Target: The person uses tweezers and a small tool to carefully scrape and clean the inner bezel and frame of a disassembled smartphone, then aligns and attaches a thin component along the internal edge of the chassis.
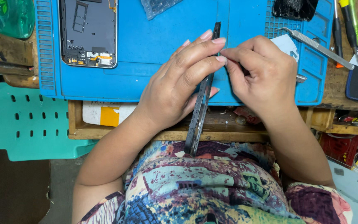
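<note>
The left hand [175, 85] was wrapped around a thin black phone frame [202, 97] held on edge, fingers laid across its upper part and the thumb pressing from beneath. The frame ran from the blue silicone work mat [154, 45] down over the open wooden drawer [146, 132] to the person's patterned shirt [212, 182], its lower end resting against the cloth. The right hand [266, 72] was curled tight, its thumb and forefinger pinched against the frame's edge just beside the left fingertips [219, 40]; whether it gripped some small piece there could not be told, since the fingers covered the spot.

On the mat to the upper left lay an opened phone body [88, 32], its dark inside and small gold-coloured parts exposed, well apart from the hands. A scrap of clear bubble wrap [157, 7] lay at the mat's top edge. Behind the right hand, metal tweezers [315, 46] rested aslant on the mat, their near end hidden by the knuckles, and a cracked black screen [295, 8] sat at the top right corner. Pens and tools [347, 25] lay on the wooden bench to the right. A teal perforated plastic chair [30, 120] stood at the left, beside the drawer.
</note>
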